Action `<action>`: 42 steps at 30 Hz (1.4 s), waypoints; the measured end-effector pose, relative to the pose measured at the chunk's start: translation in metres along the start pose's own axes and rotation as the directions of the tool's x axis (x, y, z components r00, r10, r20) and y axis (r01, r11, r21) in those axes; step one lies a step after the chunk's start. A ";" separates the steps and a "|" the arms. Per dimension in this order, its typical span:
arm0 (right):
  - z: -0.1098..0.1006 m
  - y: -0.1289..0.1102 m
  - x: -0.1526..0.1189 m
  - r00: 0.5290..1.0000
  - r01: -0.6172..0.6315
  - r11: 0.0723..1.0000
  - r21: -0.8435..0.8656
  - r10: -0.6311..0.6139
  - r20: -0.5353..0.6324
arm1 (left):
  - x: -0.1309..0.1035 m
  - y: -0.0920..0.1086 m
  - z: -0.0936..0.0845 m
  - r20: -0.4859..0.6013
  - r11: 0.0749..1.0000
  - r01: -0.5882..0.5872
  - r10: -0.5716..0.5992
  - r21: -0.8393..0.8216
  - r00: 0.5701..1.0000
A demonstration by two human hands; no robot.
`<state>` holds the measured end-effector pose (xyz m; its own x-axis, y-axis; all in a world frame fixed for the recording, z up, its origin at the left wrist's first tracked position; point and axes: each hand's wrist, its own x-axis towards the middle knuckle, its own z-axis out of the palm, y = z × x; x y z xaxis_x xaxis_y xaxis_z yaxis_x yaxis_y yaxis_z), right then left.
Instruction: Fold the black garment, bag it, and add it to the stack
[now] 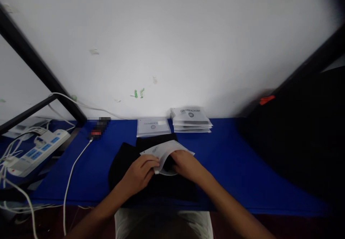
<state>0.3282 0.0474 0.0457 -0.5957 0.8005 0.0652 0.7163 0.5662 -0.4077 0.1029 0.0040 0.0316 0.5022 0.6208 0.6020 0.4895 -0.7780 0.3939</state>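
Note:
A frosted white zip bag (168, 148) with dark print is held over black folded cloth (121, 163) on the blue table. My left hand (142, 170) pinches the bag's left edge near the white zip slider. The bag's mouth gapes towards me. My right hand (184, 162) reaches into that mouth with its fingers curled, and the bag hides their tips. Something black (169, 162) shows inside the opening by these fingers; whether they grip it is hidden.
Behind the cloth lie a flat printed bag (153, 127) and a stack of similar bags (191, 120). A blurred-out dark device (99, 128) with a white cable (70, 176) is at left, near a power strip (40, 152). A large black shape (299, 134) borders the right.

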 end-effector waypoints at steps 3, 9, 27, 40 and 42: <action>-0.022 -0.012 -0.002 0.941 0.236 0.971 0.022 -0.223 -0.254 | 0.003 0.001 -0.006 -0.209 0.999 0.029 -0.037 -0.043 0.977; -0.021 -0.047 0.002 0.661 0.537 0.826 -0.172 -0.539 -0.523 | 0.021 0.017 -0.005 -0.326 0.998 0.022 -0.042 -0.065 0.944; -0.035 0.026 -0.029 0.860 0.250 0.964 -0.089 -0.264 -0.438 | 0.004 0.022 -0.021 -0.460 0.969 0.042 -0.154 -0.245 0.875; -0.093 0.080 0.021 0.811 -0.111 0.891 -0.440 -0.174 -0.558 | -0.058 -0.011 -0.030 -0.041 0.876 0.430 -0.432 0.219 0.901; -0.095 0.113 0.032 0.848 -0.156 0.860 -0.486 -0.135 -0.512 | -0.075 -0.018 -0.025 0.109 0.875 0.379 -0.426 0.302 0.898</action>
<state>0.4246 0.1560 0.0886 -0.4162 0.7029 0.5768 0.8856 0.4573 0.0817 0.0384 -0.0312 -0.0035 0.3199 0.8996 0.2973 0.8337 -0.4164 0.3628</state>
